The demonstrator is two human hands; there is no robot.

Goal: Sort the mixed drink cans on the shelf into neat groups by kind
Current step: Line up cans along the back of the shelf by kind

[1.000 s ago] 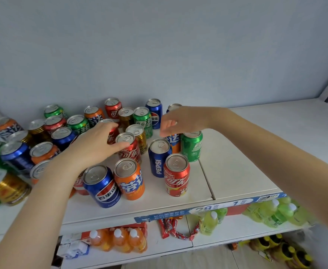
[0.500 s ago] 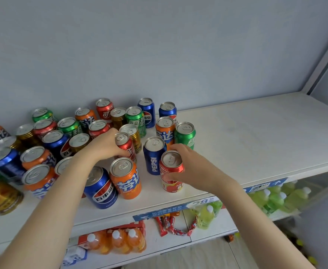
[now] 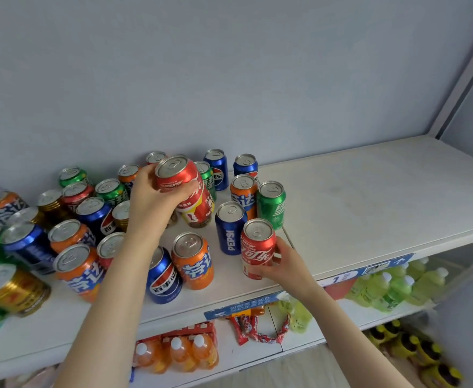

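Mixed drink cans crowd the left half of the white shelf (image 3: 369, 208): red cola, blue Pepsi, orange Fanta, green Sprite and gold cans. My left hand (image 3: 152, 208) grips a red cola can (image 3: 186, 189) and holds it tilted above the cluster. My right hand (image 3: 287, 263) is wrapped around a second red cola can (image 3: 257, 247) at the shelf's front edge, beside a blue Pepsi can (image 3: 229, 228). An orange Fanta can (image 3: 193, 260) and another Pepsi can (image 3: 164, 278) stand in front between my arms.
A green Sprite can (image 3: 271, 205) and an orange can (image 3: 243, 191) mark the cluster's right side. The shelf's right half is bare up to a grey upright (image 3: 464, 68). A lower shelf holds orange bottles (image 3: 176, 352), green bottles (image 3: 392, 287) and red candy packets (image 3: 257, 329).
My left hand has lifted its red cola can up off the shelf and tilted it. My right hand, earlier reaching to the back cans, came to the front and closed on the other red can.
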